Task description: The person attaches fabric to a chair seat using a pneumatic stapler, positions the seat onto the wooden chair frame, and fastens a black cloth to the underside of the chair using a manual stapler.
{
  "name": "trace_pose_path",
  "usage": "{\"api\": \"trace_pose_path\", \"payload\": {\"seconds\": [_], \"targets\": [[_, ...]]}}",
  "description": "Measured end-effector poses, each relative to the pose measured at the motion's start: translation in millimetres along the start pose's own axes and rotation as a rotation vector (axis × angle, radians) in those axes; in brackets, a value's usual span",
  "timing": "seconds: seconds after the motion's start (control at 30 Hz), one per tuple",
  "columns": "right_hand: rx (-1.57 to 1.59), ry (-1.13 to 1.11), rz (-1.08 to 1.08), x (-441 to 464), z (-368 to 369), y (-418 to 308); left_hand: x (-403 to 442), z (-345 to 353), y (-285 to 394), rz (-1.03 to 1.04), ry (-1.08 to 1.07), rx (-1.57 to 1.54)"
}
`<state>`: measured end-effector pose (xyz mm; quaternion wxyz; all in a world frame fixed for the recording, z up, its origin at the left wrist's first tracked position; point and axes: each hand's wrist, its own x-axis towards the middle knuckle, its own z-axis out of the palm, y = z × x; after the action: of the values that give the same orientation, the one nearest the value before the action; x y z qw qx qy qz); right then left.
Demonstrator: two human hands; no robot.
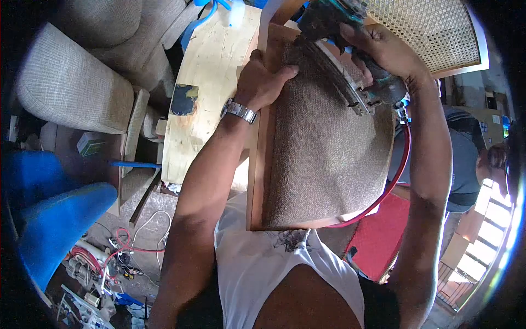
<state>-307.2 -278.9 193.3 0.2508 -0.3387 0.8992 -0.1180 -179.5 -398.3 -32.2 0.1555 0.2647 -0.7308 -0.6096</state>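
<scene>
A panel covered in brown woven fabric (329, 148) lies in front of me, with a wooden frame (262, 181) along its left side. My left hand (266, 82) grips that wooden edge, its thumb laid over onto the fabric. In my right hand (386, 52) is a dark, worn air staple gun (342, 77), held above the upper part of the panel. I cannot tell whether its nose touches the panel. From the gun's fitting a red air hose (406, 153) runs down along the panel's right edge.
A pale wooden worktable (211, 66) stands beyond my left arm. Cane webbing (424, 30) in a frame is at top right. Grey cushions (76, 82) and blue upholstered pieces (66, 214) lie left. Cords and hoses (129, 247) clutter the floor. Another person (466, 159) is at right.
</scene>
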Motion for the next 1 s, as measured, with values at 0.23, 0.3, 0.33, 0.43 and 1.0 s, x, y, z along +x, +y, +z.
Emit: {"api": "trace_pose_path", "payload": {"seconds": [0.23, 0.3, 0.33, 0.43, 1.0], "targets": [[0.075, -0.039, -0.229, 6.3, 1.1, 13.5, 0.8, -0.7, -1.8, 0.035, 0.013, 0.062], [0.068, -0.044, -0.162, 7.5, 5.0, 6.4, 0.4, -1.1, -3.6, 0.055, -0.021, 0.05], [0.061, -0.042, -0.092, 7.0, 6.5, 3.4, -0.8, -1.4, -3.5, 0.051, -0.025, 0.05], [0.053, -0.007, -0.144, 6.7, 8.6, 1.4, -0.3, 0.5, -5.0, 0.003, -0.032, 0.074], [-0.114, 0.051, -0.291, 5.8, 7.6, 9.2, -0.5, -1.3, -1.1, 0.013, -0.016, 0.022]]}}
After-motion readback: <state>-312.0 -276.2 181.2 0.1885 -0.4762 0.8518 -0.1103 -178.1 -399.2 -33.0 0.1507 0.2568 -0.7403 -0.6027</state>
